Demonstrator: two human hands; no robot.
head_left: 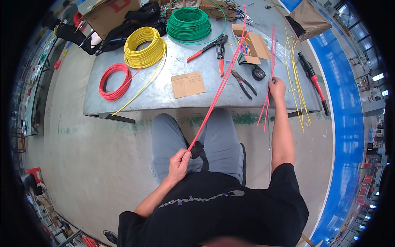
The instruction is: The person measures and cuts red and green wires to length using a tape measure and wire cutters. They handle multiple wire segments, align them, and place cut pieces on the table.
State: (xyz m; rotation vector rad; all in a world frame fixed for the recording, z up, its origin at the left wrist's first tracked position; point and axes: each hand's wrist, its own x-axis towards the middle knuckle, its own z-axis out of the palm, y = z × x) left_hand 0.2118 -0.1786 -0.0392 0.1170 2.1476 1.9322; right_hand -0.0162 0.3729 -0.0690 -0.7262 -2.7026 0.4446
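Close to my lap, my left hand (178,165) is closed round the lower ends of a few long red wires (219,94). They slant up to the right, over the table and past its tools. My right hand (277,87) reaches to the table's right part, fingers pinched on another group of thin red wires (273,53). Their near ends hang over the front edge. Just right of that hand lie several cut yellow wires (294,74), also overhanging the edge. A black tape measure (258,73) and pliers with dark handles (244,84) lie to its left.
On the metal table (152,96) are red (114,82), yellow (144,47) and green (188,25) wire coils, a large red-handled cutter (214,49), a cardboard piece (188,85), an open carton (258,45) of small coloured pieces and a black-and-red tool (313,78).
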